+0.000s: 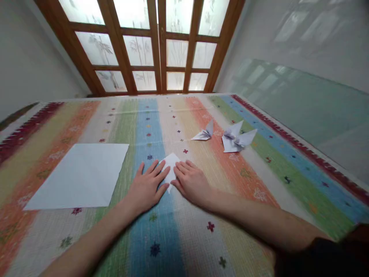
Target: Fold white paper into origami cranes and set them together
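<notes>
White folded paper (171, 160), hands (195, 184) laid flat on it — palms down, slightly apart — striped cloth (161, 246) beneath

On the cloth (198, 246), the folded paper (172, 158) lies between and partly under the left hand (148, 186) and the right hand (193, 181), with a paper sheet (80, 175) to its left, origami pieces (205, 134) beyond it to the right, and doors (138, 50) behind the cloth's far edge

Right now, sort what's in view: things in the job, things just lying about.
Apparently in the job:
- folded white paper, under the left hand and right hand
- striped tablecloth, the work surface

Apparently lying about:
- large white sheet
- small origami figure
- larger origami figure
</notes>
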Demonstrator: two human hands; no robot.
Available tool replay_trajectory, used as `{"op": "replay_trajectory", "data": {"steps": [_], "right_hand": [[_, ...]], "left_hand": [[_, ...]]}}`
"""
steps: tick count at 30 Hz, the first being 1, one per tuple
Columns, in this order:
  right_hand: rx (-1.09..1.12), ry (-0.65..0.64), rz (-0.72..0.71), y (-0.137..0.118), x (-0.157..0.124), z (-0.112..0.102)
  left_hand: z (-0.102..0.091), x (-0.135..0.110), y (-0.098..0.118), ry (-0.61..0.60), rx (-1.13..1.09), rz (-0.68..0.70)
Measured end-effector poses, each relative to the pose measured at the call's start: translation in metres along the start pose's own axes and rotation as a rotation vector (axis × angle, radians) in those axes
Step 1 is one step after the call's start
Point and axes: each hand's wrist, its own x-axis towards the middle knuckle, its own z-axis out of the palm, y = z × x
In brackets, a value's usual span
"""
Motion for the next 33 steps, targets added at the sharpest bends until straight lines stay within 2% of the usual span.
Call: {"op": "replay_trajectory", "data": {"steps": [8,19,23,28,33], "right_hand": [[0.008,-0.036,-0.001,0.0,0.004,-0.005],[0.075,-0.086,0.025,-0.006,-0.001,0.005],[0.163,-0.132,-0.038,0.003,-0.005,0.009],[0.336,-0.199,-0.086,0.025,-0.005,0.0],[0.485,-0.128,-0.101,0.041,0.008,-0.006]], "left_hand": [[0.002,-0.004,-0.002,0.0,-0.021,0.028],[0.005,-0.004,-0.009,0.002,-0.028,0.098],[0.004,-0.004,-0.013,-0.012,-0.037,0.135],[0.0,0.0,-0.015,-0.031,-0.055,0.122],[-0.001,0.006,-0.016,0.013,-0.087,0.071]]}}
